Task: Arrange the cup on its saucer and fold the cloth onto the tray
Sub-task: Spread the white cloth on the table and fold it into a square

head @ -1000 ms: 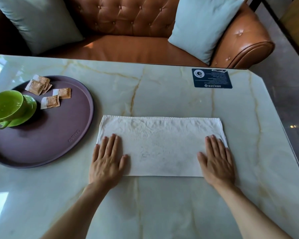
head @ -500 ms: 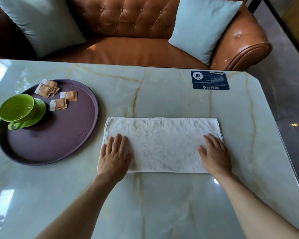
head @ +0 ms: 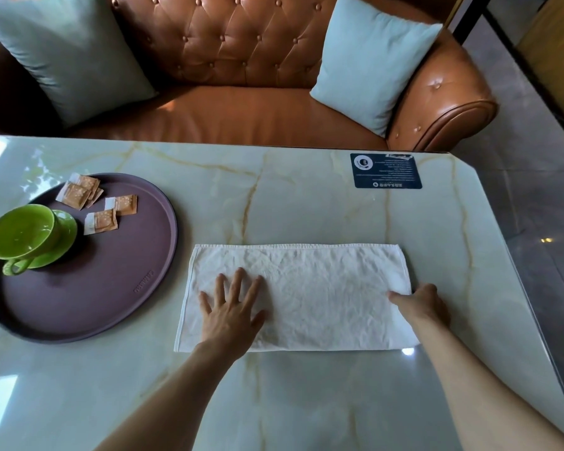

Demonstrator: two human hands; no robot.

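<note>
Right hand [head: 422, 305] is curled at the cloth's [head: 323, 297] right short edge, thumb on top, fingers hidden; it looks like a pinch on that edge, can't confirm. Left hand [head: 230, 312] lies flat and spread, palm down, pinning the left part.

Cloth is on the table [head: 306, 203], just right of the tray [head: 79, 307], not on it. Long axis runs left-right, so the next fold likely carries the right end over toward the left hand; the left hand is nearer the tray.

Cup [head: 23, 234] already sits on its saucer [head: 66, 227] on the tray, 4 sachets [head: 101, 219] beside.

Tray has embossed rim lettering, unreadable. Dark card [head: 386, 170] at the far edge: text upside down, too small.
</note>
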